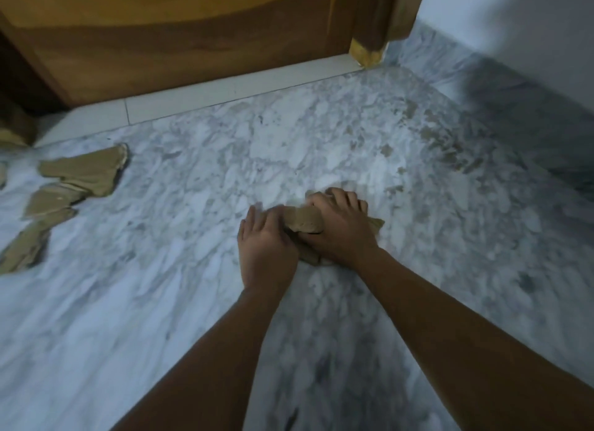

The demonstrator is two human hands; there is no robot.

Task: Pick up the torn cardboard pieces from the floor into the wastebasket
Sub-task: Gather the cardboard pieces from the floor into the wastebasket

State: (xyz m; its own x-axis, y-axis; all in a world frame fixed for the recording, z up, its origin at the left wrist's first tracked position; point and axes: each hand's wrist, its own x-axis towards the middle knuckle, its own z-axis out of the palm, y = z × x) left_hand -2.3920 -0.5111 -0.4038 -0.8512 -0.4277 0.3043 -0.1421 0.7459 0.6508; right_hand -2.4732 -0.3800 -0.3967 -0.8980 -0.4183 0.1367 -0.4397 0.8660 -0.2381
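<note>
A small bundle of torn brown cardboard pieces lies on the marble floor at the centre of the view. My right hand lies over it with fingers curled round the pieces. My left hand touches the bundle's left end, fingers fairly straight. Much of the bundle is hidden under both hands. Several more torn cardboard pieces lie at the left: a large one, a smaller one and a long one. No wastebasket is in view.
A wooden door with a white threshold strip runs along the back. A white wall with a marble skirting stands at the right. More brown cardboard shows at the far left edge. Grey-white marble floor fills the foreground.
</note>
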